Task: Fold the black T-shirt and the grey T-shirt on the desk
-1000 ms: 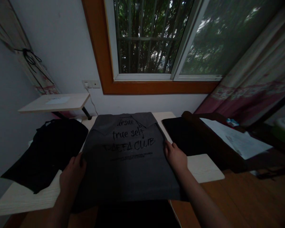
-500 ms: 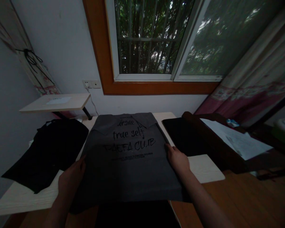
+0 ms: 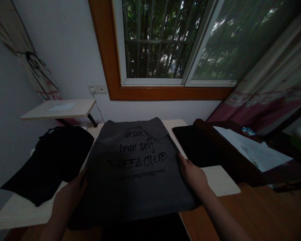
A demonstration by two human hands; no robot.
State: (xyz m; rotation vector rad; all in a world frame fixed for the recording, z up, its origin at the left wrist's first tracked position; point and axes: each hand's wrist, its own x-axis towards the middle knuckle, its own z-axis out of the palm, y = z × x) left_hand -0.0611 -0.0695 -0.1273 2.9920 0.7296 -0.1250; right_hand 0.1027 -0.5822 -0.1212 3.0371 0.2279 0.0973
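A dark grey shirt (image 3: 137,194) with black lettering lies spread over the table, its near edge hanging past the table's front. At its left side my left hand (image 3: 74,187) is closed on the cloth edge. My right hand (image 3: 192,172) pinches the opposite side edge, fingers partly hidden by the fabric. The shirt's far end is folded over near the wall. To the left of it rests a black garment (image 3: 55,157), apart from both hands.
The pale wooden table (image 3: 22,212) carries a small raised shelf (image 3: 57,108) at back left. On the right lie a dark flat item (image 3: 195,142) and a paper sheet (image 3: 251,147). A window (image 3: 163,40) and power socket (image 3: 96,89) are ahead.
Both hands have drawn slightly nearer to me and a little wider apart with the shirt. The lettering has shifted slightly nearer, and the shirt's far corners have changed shape.
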